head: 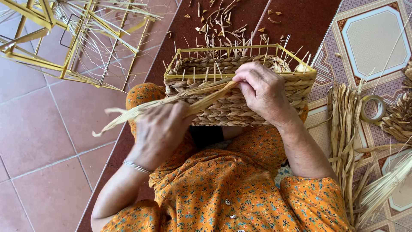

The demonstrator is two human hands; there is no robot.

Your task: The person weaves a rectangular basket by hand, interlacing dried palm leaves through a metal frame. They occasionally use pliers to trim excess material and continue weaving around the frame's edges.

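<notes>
A half-woven straw basket on a yellow wire frame rests on my knees, its braided wall facing me. My right hand presses on the basket's near wall and pinches the end of a flat straw strand at the rim. My left hand grips the same strand further along, pulling it out to the left. The strand's loose end trails off left of my left hand. Thin upright stakes stick up from the basket's rim.
A bare yellow wire frame with loose straw lies on the tiled floor at the upper left. A bundle of dried straw strips and a roll of tape lie on the patterned mat to the right. Straw scraps litter the dark mat beyond the basket.
</notes>
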